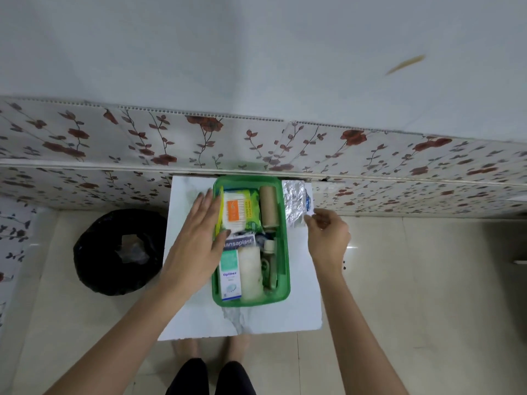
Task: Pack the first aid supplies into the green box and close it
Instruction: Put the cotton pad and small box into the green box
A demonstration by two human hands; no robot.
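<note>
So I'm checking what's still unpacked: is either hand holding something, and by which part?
The right hand pinches the silver foil packet at its near corner, outside the green box. The left hand lies flat on the box's left edge, holding nothing.

The box (285, 223) at frame centre is packed nearly full. Bare worktop (302, 280) lies lower right and below it; a wall (256, 143) blocks the top, a bin (119, 252) stands left.

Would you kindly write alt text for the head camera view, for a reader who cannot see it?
An open green box packed with first aid supplies sits on a white table. The left hand rests flat at the box's left edge, while the right hand pinches a silver foil packet lying beside the box.
</note>
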